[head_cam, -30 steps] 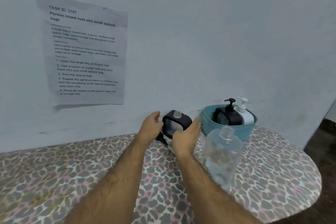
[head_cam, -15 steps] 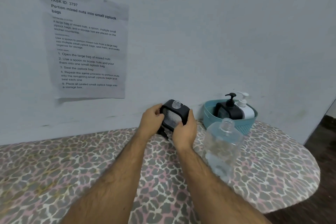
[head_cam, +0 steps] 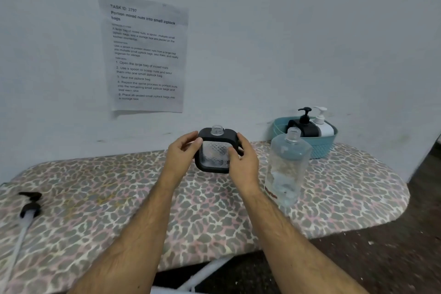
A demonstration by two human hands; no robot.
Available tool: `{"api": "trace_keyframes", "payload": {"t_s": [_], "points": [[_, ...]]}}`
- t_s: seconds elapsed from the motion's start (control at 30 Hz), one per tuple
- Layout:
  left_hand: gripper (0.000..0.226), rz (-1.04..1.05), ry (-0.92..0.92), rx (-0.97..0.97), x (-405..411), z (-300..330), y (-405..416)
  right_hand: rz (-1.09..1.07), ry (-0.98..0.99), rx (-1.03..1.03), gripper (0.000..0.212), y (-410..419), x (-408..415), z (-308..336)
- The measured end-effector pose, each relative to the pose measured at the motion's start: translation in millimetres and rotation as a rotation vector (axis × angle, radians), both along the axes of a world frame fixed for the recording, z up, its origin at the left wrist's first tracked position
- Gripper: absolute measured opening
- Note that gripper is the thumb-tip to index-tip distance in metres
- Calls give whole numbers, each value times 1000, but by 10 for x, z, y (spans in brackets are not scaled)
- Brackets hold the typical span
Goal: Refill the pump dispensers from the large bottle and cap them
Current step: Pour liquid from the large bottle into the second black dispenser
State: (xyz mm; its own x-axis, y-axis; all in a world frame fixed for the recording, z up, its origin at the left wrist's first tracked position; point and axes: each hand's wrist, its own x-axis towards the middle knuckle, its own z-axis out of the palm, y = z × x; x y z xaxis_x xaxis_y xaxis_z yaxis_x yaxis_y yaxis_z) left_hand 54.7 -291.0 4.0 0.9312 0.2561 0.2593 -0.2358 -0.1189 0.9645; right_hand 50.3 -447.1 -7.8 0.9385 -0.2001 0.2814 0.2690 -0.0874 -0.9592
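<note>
- With its pump off and its clear neck bare, the black-framed dispenser [head_cam: 216,150] is upright between both hands above the leopard-print table [head_cam: 119,198], close to the wall.
- The left hand [head_cam: 181,153] is curled round its left edge, thumb on the front corner; the right hand [head_cam: 243,160] clasps the right edge, fingers wrapped behind and thumb on the clear face. Both are closed on it, neither tightly fisted.
- The large clear bottle [head_cam: 286,164] stands uncapped just to the right of the right hand, apart from it, with the teal basket [head_cam: 322,148] behind it holding a black pump dispenser [head_cam: 304,124] and a white pump dispenser [head_cam: 322,124], both capped.
- A loose black pump head [head_cam: 29,205] with its tube lies far off at the table's left edge.
- By my reckoning, this is the readying step before the pour: next, the dispenser wants setting down steady, a hand freed for the large bottle, and its mouth lined up over the narrow neck.
- Compared with half a second ago, the right thumb has come round onto the front face, and the view has swung so the loose pump now shows.
</note>
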Motion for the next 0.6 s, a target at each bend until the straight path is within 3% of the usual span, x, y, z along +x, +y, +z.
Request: {"api": "trace_keyframes", "payload": {"t_s": [0.43,0.6], "points": [[44,-142,117,3,-878,-365,-54,214,106,-2,44,-284,-638,-339],[33,-162,157,-107,-930,-382,-161,225,121,0,44,-287,-625,-401]]}}
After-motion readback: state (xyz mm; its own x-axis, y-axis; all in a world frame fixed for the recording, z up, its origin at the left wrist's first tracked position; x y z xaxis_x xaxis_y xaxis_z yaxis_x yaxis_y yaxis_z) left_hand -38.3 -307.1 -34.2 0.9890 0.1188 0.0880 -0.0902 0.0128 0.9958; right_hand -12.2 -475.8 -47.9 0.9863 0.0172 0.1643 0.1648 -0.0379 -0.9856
